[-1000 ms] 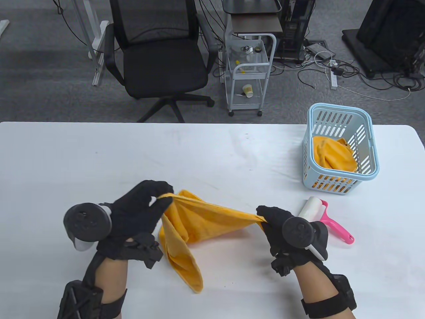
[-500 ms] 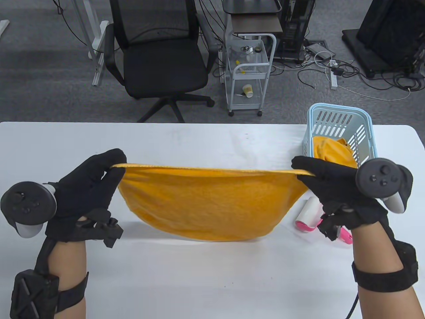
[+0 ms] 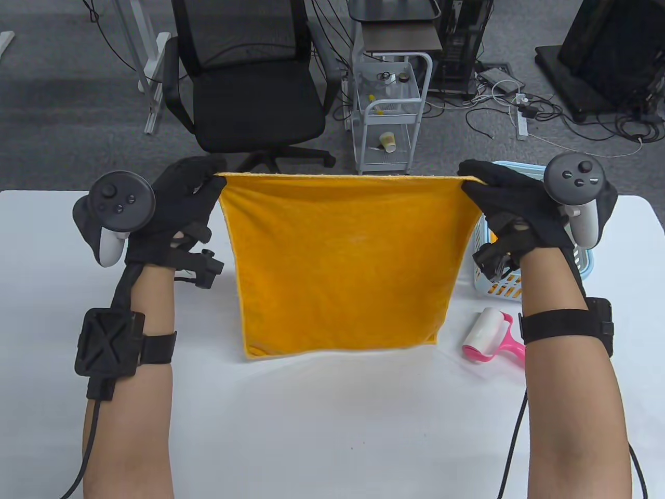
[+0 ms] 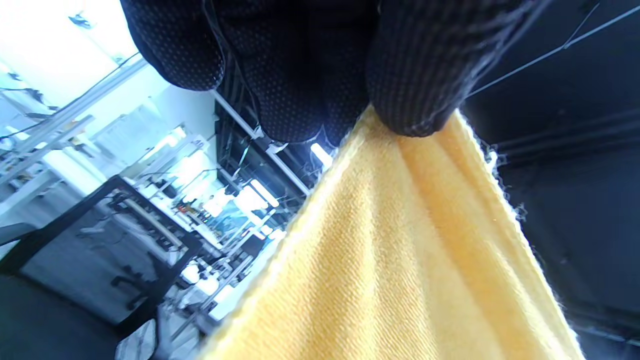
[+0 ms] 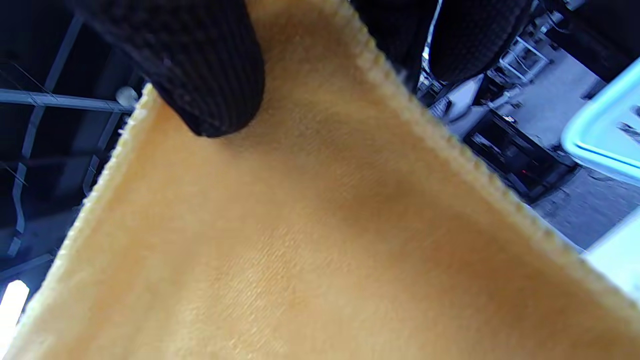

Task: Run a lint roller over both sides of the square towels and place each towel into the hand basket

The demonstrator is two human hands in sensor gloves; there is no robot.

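Holding the square orange terry towel (image 3: 340, 260) stretched flat above the white table (image 3: 332, 416) | our left hand (image 3: 179, 208) and right hand (image 3: 506, 208) each pinch a far corner | soft, light, limp: keep corner grips or it sags | pink-handled lint roller (image 3: 491, 338) near right, pale blue slotted plastic hand basket (image 3: 506, 288) just beyond.

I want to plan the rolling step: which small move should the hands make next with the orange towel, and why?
Probably lower the towel flat onto the table. The left hand and right hand pinch its top corners, so it hangs spread out, and the lint roller lies unused.
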